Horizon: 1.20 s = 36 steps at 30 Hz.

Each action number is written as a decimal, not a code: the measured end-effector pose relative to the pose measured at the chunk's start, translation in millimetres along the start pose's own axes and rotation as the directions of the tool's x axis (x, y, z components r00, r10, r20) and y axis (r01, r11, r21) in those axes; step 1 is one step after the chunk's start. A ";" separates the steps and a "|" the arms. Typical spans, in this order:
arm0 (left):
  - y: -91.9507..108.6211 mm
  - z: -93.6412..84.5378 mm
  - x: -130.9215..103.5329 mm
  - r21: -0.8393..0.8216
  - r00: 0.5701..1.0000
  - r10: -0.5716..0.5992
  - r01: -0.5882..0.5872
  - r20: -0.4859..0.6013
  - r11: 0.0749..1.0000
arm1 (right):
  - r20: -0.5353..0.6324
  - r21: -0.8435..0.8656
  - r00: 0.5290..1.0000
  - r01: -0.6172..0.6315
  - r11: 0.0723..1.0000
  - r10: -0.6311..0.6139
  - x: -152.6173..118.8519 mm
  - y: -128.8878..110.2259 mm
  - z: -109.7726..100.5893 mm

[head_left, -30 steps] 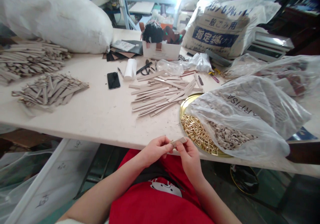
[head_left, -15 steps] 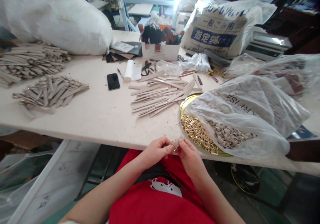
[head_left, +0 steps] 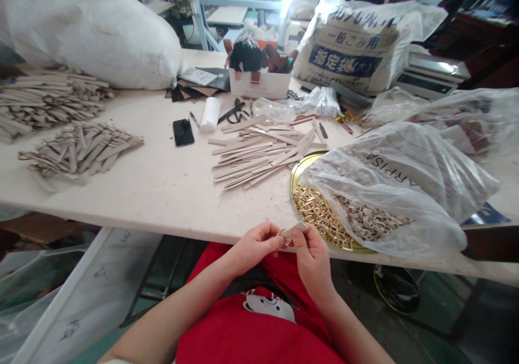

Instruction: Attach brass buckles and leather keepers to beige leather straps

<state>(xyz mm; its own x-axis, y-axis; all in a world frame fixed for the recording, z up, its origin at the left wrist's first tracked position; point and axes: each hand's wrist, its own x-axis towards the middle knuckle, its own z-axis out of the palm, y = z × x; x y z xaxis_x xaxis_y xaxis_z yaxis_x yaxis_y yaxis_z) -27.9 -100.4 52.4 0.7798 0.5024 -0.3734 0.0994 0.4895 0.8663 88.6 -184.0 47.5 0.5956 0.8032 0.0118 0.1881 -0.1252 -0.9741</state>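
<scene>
At the table's front edge, my left hand [head_left: 260, 246] pinches a small gold-coloured metal buckle [head_left: 284, 235], partly hidden by the fingers. A beige strap [head_left: 299, 227] runs from the buckle into my right hand [head_left: 313, 257], whose thumb and fingers are closed on it. Just to the right lies a round gold tray [head_left: 298, 176] bearing a heap of gold buckles [head_left: 318, 212]. A clear plastic bag [head_left: 430, 169] rests over the tray, with many small beige loops [head_left: 371, 218] inside. Loose beige strips [head_left: 259, 158] lie spread beyond my hands.
Two piles of beige straps, a nearer one [head_left: 87, 150] and a farther one [head_left: 48, 96], sit on the left. A phone [head_left: 184, 132], a white roll [head_left: 210, 114] and a box [head_left: 259, 84] stand farther back. Large filled sacks, left [head_left: 101, 34] and right [head_left: 357, 45], flank the table.
My right hand has shifted slightly right and turned, its fingers now more curled. More of the beige strap shows between my hands. My left hand stays nearly in place.
</scene>
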 end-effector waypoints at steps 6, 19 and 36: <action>1.0 1.4 -0.6 -0.003 1.000 -0.010 0.010 -0.004 1.000 | -0.004 -0.124 0.994 0.111 0.986 -0.113 0.9 -1.9 1.0; -1.4 4.1 2.1 -0.003 1.000 0.006 -0.007 -0.030 1.000 | 0.014 -0.399 0.945 0.304 0.865 -0.325 4.1 11.8 -3.2; -3.1 12.2 1.3 0.107 0.991 -0.027 0.041 -0.129 0.993 | 0.068 -0.043 0.997 0.028 0.999 -0.025 6.9 0.8 -1.6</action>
<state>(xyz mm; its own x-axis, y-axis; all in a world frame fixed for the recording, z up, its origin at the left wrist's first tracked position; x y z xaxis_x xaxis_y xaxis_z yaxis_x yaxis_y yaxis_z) -19.7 -109.9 53.3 0.6906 0.5767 -0.4364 0.1967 0.4309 0.8807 94.1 -179.5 47.2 0.5359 0.8440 0.0207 0.2384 -0.1277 -0.9627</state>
